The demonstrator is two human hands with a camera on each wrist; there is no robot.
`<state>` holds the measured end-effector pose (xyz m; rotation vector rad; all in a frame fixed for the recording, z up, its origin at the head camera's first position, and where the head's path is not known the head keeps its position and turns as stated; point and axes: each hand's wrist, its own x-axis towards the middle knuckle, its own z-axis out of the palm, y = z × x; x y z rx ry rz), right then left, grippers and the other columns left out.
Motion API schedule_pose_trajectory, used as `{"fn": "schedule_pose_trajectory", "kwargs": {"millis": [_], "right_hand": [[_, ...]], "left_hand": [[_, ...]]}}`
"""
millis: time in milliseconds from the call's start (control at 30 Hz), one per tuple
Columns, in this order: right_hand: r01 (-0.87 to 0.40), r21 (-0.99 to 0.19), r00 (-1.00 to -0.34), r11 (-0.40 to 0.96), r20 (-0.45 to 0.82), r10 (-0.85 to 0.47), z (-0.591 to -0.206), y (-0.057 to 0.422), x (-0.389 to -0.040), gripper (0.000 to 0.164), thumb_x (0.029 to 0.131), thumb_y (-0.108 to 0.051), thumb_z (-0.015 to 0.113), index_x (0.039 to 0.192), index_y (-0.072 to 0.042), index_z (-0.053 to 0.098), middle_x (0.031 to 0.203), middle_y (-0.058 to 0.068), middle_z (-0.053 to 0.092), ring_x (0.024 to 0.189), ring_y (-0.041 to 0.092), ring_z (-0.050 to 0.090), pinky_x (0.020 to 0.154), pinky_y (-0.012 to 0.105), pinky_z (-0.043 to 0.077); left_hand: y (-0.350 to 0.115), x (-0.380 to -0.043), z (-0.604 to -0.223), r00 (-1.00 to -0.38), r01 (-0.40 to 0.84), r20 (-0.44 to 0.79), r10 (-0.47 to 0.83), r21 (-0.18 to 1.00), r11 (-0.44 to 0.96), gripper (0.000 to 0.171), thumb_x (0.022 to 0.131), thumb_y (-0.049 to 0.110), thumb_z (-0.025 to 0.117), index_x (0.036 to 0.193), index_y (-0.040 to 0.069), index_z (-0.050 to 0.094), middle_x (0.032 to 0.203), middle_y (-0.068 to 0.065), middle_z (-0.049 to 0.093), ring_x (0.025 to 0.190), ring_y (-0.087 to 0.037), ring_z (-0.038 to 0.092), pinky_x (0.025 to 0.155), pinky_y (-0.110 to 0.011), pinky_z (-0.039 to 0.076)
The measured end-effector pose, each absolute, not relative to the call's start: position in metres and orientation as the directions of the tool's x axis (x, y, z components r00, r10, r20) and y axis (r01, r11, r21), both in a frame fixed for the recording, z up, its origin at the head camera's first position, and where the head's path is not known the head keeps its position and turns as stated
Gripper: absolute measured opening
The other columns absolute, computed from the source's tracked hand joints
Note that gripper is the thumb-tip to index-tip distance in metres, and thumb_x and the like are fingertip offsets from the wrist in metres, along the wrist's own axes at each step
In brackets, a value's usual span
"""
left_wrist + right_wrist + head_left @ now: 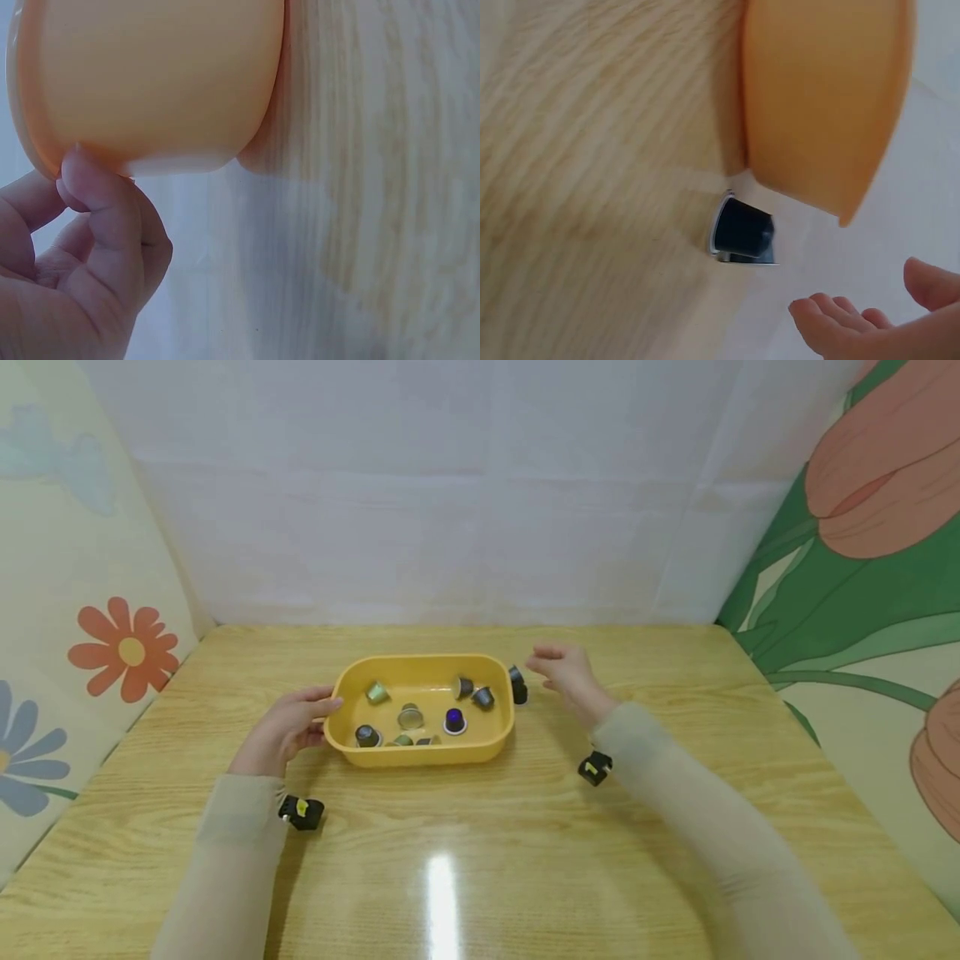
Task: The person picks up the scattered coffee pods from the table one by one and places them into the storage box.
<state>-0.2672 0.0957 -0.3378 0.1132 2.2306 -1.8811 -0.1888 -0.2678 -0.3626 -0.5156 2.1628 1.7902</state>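
Observation:
A yellow plastic basin (420,753) stands on the table with several coffee capsules inside, among them a purple-topped one (454,719), a light green one (377,692) and a dark one (483,697). My left hand (288,727) holds the basin's left end by the rim; the left wrist view shows the thumb against the wall (157,82). Off the basin's right end, dark capsules (519,690) sit on the table close together, one partly hidden behind a black capsule (740,229) in the right wrist view. Beside them my right hand (566,675) hovers, fingers loosely extended and holding nothing.
The wooden tabletop (450,827) runs toward me in front of the basin. A white cloth (450,510) hangs behind the far edge, with flower-printed panels (885,585) at the sides. Small black cameras (596,768) are strapped at both wrists.

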Motion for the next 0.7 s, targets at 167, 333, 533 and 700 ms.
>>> {"fn": "schedule_pose_trajectory", "kwargs": {"millis": [167, 333, 533, 700], "right_hand": [[0.182, -0.958, -0.976, 0.221, -0.202, -0.076, -0.349, 0.096, -0.270, 0.048, 0.094, -0.003, 0.061, 0.139, 0.006, 0.047, 0.140, 0.020, 0.048, 0.131, 0.031, 0.044, 0.107, 0.042, 0.037], [0.164, -0.951, -0.981, 0.263, -0.186, -0.063, -0.361, 0.096, -0.273, 0.050, 0.093, -0.004, 0.063, 0.138, 0.009, 0.047, 0.140, 0.022, 0.048, 0.132, 0.032, 0.042, 0.109, 0.038, 0.035], [0.129, -0.928, -0.978, 0.350, -0.177, -0.110, -0.373, 0.096, -0.274, 0.057, 0.091, -0.008, 0.066, 0.141, 0.010, 0.042, 0.145, 0.025, 0.041, 0.136, 0.033, 0.036, 0.112, 0.039, 0.029], [0.123, -0.884, -0.963, 0.452, -0.215, -0.160, -0.380, 0.094, -0.275, 0.066, 0.092, -0.013, 0.067, 0.145, 0.009, 0.034, 0.149, 0.024, 0.034, 0.139, 0.035, 0.030, 0.114, 0.042, 0.025]], "left_hand": [[-0.268, -0.189, -0.363, -0.895, -0.445, -0.436, -0.090, 0.881, 0.158, 0.062, 0.101, 0.020, 0.053, 0.154, 0.006, 0.025, 0.106, -0.004, 0.051, 0.070, -0.008, 0.054, 0.061, -0.021, 0.051], [-0.268, -0.189, -0.362, -0.893, -0.451, -0.441, -0.093, 0.878, 0.162, 0.061, 0.101, 0.021, 0.054, 0.154, 0.007, 0.026, 0.108, -0.005, 0.049, 0.070, -0.009, 0.053, 0.061, -0.021, 0.051], [-0.268, -0.189, -0.361, -0.894, -0.448, -0.440, -0.083, 0.880, 0.160, 0.062, 0.101, 0.021, 0.054, 0.154, 0.007, 0.025, 0.111, -0.007, 0.049, 0.070, -0.009, 0.053, 0.061, -0.021, 0.051], [-0.269, -0.189, -0.362, -0.894, -0.447, -0.440, -0.080, 0.880, 0.159, 0.062, 0.101, 0.021, 0.054, 0.154, 0.006, 0.025, 0.112, -0.007, 0.049, 0.070, -0.009, 0.053, 0.062, -0.021, 0.051]]}}
